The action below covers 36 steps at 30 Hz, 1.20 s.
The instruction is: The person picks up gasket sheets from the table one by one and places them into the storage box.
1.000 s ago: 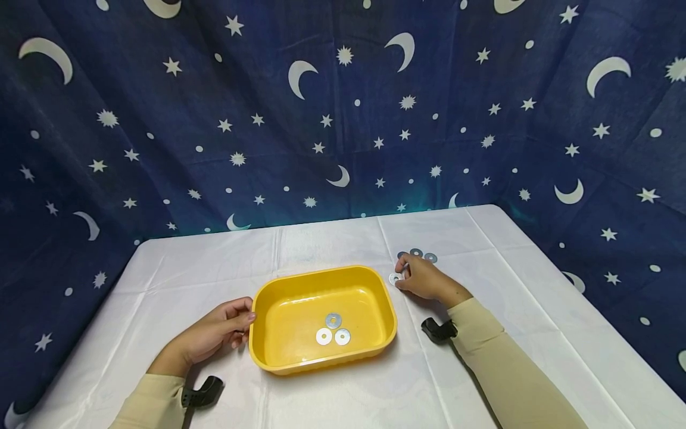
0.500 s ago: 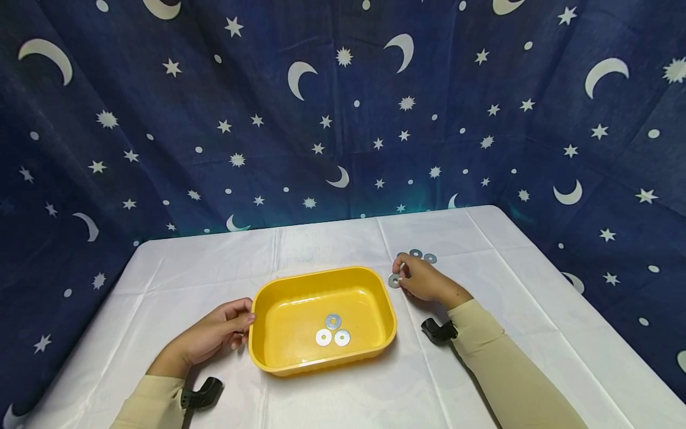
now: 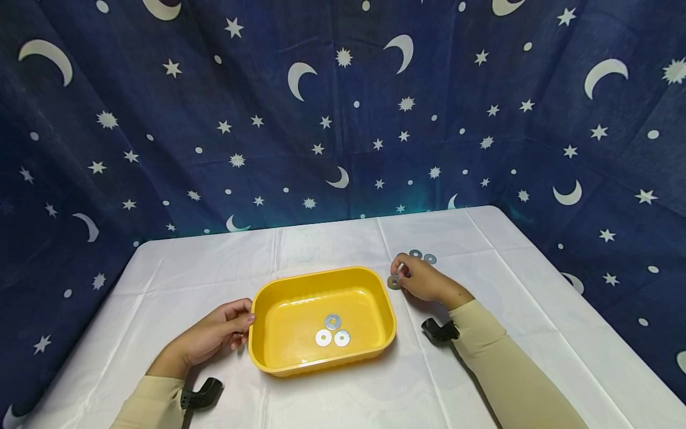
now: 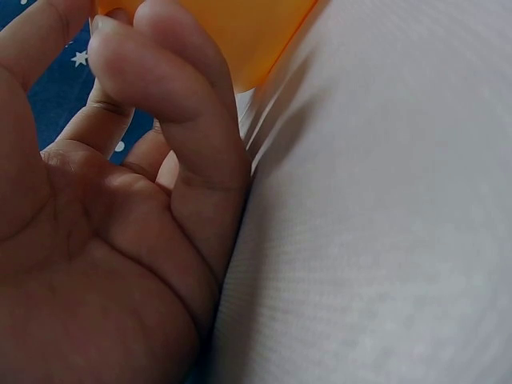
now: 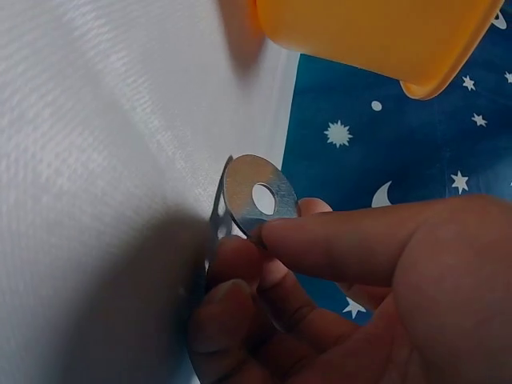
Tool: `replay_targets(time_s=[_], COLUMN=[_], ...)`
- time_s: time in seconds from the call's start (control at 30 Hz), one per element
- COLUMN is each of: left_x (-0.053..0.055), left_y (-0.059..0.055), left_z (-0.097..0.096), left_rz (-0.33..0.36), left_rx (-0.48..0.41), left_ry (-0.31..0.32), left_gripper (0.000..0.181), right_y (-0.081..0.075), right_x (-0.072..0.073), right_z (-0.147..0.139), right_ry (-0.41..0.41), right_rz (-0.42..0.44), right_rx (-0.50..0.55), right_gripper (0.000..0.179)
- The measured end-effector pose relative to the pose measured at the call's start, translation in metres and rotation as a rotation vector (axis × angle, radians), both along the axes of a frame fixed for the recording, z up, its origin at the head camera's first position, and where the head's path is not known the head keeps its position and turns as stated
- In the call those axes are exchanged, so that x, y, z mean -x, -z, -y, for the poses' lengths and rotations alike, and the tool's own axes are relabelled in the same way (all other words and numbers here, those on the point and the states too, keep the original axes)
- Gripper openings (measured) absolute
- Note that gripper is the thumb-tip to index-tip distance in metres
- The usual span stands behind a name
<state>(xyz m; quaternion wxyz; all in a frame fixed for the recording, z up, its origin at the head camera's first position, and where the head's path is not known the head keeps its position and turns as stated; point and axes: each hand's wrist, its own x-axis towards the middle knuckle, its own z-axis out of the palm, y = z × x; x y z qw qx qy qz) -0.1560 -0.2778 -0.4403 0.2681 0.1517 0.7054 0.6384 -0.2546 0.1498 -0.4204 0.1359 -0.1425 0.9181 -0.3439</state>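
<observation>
Right hand [image 3: 423,280] pinches a washer [image 3: 390,283] just right of the yellow tray [image 3: 305,286]; left hand [image 3: 217,328] holds the tray's left edge.
Head: fingers closed down on the washer; three washers [image 3: 333,328] lie in the tray, two loose washers [image 3: 426,258] on the white table [image 3: 300,399] beyond the right hand. Left wrist: fingers bent, tips by the tray wall, exact contact unclear. Right wrist: washer tilted, hole exposed, thumb at its edge; thin dark shape [image 5: 217,204] behind could be another washer, can't tell. To do it well, I'd pinch the outer ring only, check a single piece comes up, and steady the tray lightly so it doesn't skid.
</observation>
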Motion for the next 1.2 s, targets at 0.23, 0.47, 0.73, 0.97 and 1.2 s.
replay_targets(time_s=[0.23,0.47,0.73,0.97,1.2], left_x=[0.000,0.000,0.000,0.001,0.000], left_y=[0.000,0.000,-0.001,-0.001,-0.001], left_z=[0.000,0.000,0.000,-0.001,-0.001], left_rz=[0.003,0.007,0.003,0.003,0.009], left_rx=[0.000,0.000,-0.007,0.012,0.018], left_ry=[-0.002,0.001,0.001,-0.001,-0.003], left_gripper=[0.010,0.010,0.011,0.014,0.013], right_y=[-0.004,-0.008,-0.021,-0.038,-0.049], right_x=[-0.001,-0.004,-0.009,-0.020,-0.029], right_z=[0.002,0.005,0.009,0.014,0.018], right_ry=[0.002,0.015,-0.046,-0.089,-0.061], right_rz=[-0.016,0.023,-0.048,-0.119,-0.168], right_rx=[-0.022,0.040,0.076,0.085,0.072], right_gripper=[0.013,0.016,0.022,0.022,0.021])
